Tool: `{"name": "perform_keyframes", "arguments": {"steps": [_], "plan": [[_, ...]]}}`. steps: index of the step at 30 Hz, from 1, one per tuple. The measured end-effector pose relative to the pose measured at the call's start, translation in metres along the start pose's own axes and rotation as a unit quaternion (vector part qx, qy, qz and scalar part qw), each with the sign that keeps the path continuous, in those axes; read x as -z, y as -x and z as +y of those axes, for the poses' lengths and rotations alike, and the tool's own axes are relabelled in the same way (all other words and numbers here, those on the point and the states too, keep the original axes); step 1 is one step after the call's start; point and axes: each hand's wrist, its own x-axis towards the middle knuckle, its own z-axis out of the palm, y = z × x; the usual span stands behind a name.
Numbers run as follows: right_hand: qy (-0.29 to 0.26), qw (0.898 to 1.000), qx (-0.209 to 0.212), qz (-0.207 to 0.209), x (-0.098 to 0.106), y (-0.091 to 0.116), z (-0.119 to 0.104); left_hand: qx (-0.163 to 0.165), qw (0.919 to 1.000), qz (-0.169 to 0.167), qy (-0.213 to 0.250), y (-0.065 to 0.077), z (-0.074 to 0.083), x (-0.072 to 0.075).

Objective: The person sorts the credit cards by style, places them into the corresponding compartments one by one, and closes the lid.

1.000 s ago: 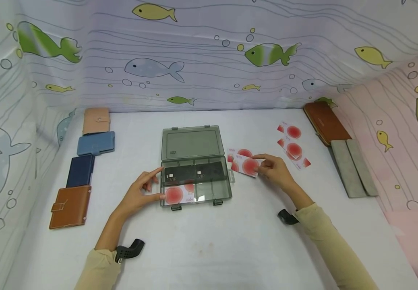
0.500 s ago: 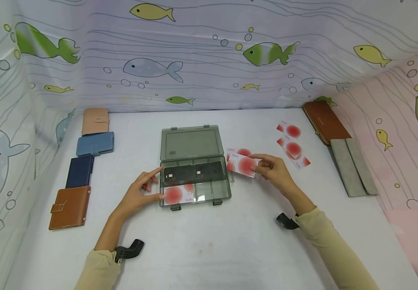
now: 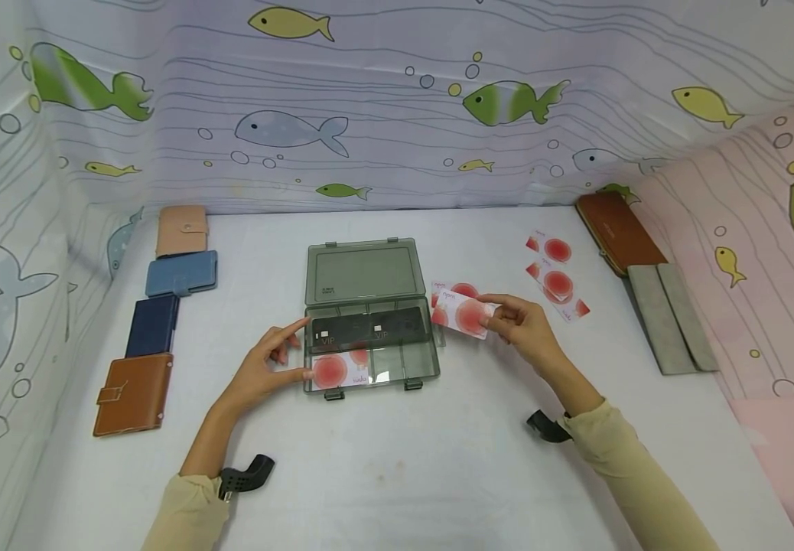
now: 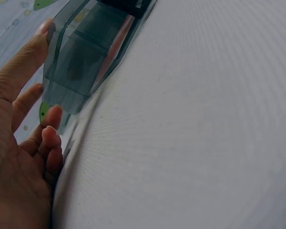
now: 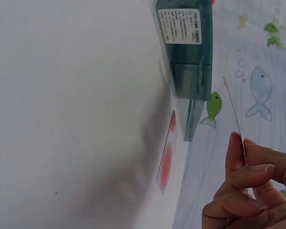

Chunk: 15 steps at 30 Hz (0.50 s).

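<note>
My right hand (image 3: 517, 321) pinches a white-and-red card (image 3: 464, 314) between thumb and fingers; in the right wrist view the card (image 5: 234, 109) shows edge-on, raised off the table. Beneath it lies another red card (image 3: 465, 289), partly covered in the head view. Left of it stands a translucent grey-green plastic box (image 3: 386, 366) with its lid (image 3: 366, 272) laid back. Two black VIP cards (image 3: 340, 333) lie across its back part, and a red-circle card (image 3: 331, 371) sits front left. My left hand (image 3: 259, 371) touches the box's left side with extended thumb and index finger.
On the left, a pink wallet (image 3: 182, 229), a light blue one (image 3: 182, 273), a navy one (image 3: 152, 325) and a brown one (image 3: 134, 394) form a column. Several red cards (image 3: 558, 285), a brown purse (image 3: 620, 233) and a grey wallet (image 3: 668, 317) lie right.
My right hand has shifted the pinched card slightly left and tilted it up, nearer the box's right edge. The left hand stays at the box.
</note>
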Motion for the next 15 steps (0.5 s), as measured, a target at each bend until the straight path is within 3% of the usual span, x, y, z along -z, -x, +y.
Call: {"name": "perform_keyframes", "arguments": {"steps": [15], "plan": [[-0.005,0.998,0.029,-0.063,-0.029,-0.001,-0.003,-0.001,1.0,-0.001,0.001,0.0,0.0,0.0]]}}
